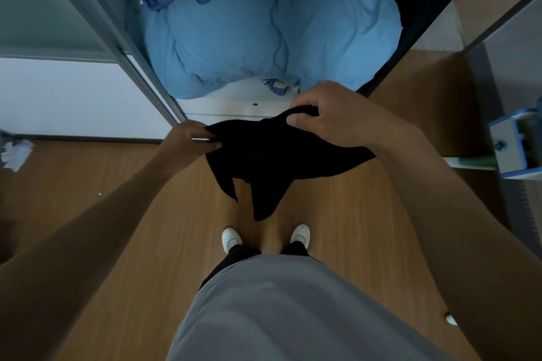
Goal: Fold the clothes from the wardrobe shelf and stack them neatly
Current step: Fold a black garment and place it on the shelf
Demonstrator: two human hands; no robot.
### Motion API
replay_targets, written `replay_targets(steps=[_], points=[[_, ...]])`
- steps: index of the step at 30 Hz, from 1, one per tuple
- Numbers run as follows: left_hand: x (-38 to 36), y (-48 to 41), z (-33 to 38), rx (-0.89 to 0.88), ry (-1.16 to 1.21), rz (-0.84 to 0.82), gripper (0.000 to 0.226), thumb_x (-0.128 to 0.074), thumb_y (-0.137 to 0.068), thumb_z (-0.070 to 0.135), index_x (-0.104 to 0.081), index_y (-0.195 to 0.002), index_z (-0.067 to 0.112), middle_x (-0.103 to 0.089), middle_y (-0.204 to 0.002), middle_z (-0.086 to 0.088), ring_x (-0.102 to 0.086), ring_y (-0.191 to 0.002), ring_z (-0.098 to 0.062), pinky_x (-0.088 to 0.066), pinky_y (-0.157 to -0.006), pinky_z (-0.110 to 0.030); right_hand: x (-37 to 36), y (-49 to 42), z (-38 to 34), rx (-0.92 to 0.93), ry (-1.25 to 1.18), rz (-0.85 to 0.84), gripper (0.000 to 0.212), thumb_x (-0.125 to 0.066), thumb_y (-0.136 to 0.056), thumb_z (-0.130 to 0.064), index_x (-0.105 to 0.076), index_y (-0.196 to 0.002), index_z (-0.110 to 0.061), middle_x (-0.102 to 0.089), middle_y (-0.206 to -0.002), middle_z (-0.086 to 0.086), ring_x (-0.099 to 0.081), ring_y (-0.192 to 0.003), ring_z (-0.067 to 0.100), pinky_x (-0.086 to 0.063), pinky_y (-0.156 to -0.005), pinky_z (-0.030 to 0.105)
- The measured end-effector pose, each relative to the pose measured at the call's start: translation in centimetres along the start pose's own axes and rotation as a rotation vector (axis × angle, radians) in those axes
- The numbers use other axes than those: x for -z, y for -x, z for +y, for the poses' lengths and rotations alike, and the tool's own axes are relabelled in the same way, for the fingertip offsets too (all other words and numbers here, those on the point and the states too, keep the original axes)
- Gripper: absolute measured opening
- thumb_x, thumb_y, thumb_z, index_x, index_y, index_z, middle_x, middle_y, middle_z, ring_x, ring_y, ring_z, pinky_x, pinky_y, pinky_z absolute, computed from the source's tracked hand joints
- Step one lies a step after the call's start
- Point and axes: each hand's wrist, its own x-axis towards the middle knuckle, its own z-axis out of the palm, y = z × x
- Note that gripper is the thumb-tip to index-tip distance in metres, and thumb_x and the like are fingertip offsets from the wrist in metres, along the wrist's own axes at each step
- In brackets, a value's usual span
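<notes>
Hands pinch one black garment (272,161) at its top edge: left hand (190,138), right hand (331,114); cloth hangs below, apparently a top.

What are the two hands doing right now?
Left hand: fingers closed on one edge of the black cloth.
Right hand: fingers closed on its other edge.

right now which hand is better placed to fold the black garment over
Probably the right hand: it pinches the black garment higher up. The left hand grips the opposite corner.
</notes>
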Motion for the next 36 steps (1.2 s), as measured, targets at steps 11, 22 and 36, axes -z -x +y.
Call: replay_targets(steps=[11, 22, 36], points=[[4.2, 1.1, -0.3, 0.326, 0.068, -0.194, 0.014, -0.074, -0.082, -0.005, -0.075, -0.094, 0.001, -0.073, -0.095, -0.014, -0.067, -0.086, -0.018, -0.05, -0.085, -0.032, -0.9, -0.8, 2.4, -0.147, 0.13, -0.05, 0.02, -0.054, -0.1, -0.026, -0.068, -0.112, -0.017, -0.063, -0.113, 0.006, -0.058, -0.105, 0.021, -0.047, -0.094, 0.045], [4.3, -0.3, 1.3, 0.185, -0.084, -0.013, 0.03, -0.049, -0.077, -0.027, -0.068, -0.073, -0.003, -0.066, -0.075, -0.016, -0.061, -0.074, -0.023, -0.046, -0.074, -0.032, -0.9, -0.9, 0.4, -0.201, -0.065, -0.106, 0.027, -0.053, -0.084, -0.006, -0.062, -0.06, -0.014, -0.052, -0.053, -0.01, -0.049, -0.052, 0.003, -0.039, -0.055, 0.024], [3.3, -3.3, 4.1, 0.243, -0.152, 0.061, 0.044, -0.043, -0.075, -0.014, -0.054, -0.062, 0.027, -0.058, -0.069, 0.001, -0.056, -0.074, -0.019, -0.042, -0.066, -0.025, -2.1, 0.3, -0.5, -0.28, -0.145, -0.405, 0.031, -0.07, -0.087, -0.04, -0.072, -0.118, -0.034, -0.073, -0.105, -0.015, -0.067, -0.096, 0.006, -0.052, -0.094, 0.026]])
